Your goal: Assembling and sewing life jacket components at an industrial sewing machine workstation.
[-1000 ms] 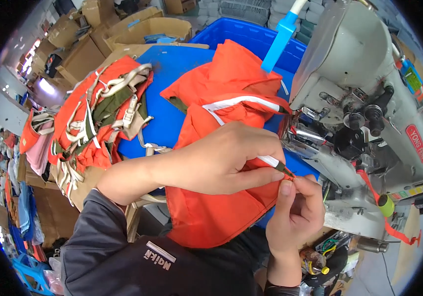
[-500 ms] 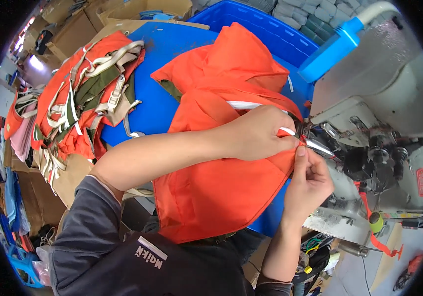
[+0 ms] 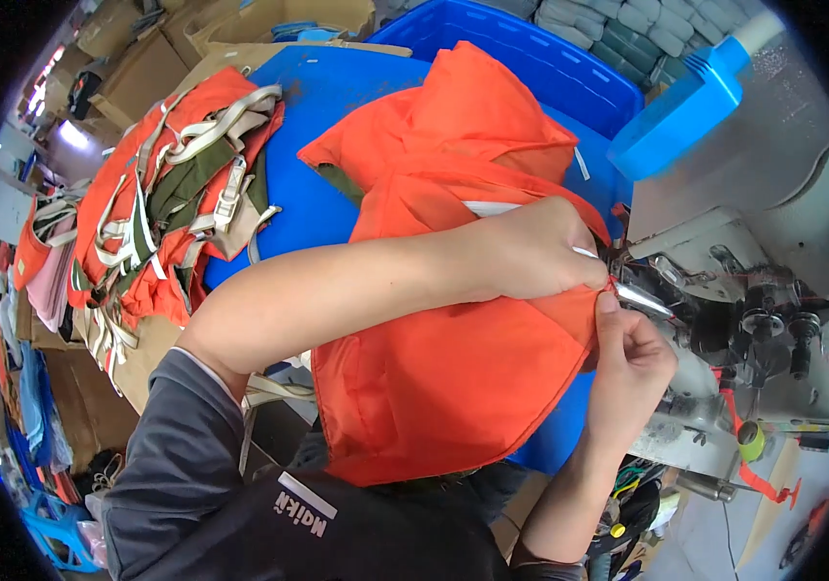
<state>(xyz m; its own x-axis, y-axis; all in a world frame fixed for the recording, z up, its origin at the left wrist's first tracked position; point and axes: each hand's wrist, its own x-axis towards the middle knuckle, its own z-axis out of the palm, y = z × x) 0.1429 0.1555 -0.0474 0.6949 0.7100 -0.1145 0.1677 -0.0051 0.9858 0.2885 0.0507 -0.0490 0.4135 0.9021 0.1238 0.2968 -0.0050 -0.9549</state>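
An orange fabric piece (image 3: 453, 387) with a white strip along one seam spreads over the blue tabletop and hangs toward my lap. My left hand (image 3: 545, 250) lies across it, fingers curled round the bunched cloth, with a bit of white trim showing at the knuckles. My right hand (image 3: 635, 351) pinches the fabric's right-hand edge between thumb and forefinger. Both hands meet close beside the metal parts of a sewing machine (image 3: 763, 320). The needle area is hidden behind my left hand and the cloth.
At left lies a pile of orange and olive sewn pieces (image 3: 192, 184) with cream straps and buckles. A blue plastic crate (image 3: 521, 58) stands behind the blue tabletop (image 3: 313, 87). A light-blue plastic holder (image 3: 680, 111) hangs at upper right. Cardboard boxes (image 3: 143, 68) sit at far left.
In the picture, both hands, the orange fabric and the machine have shifted slightly right together, as the view turned. Both hands keep the same grip on the cloth.
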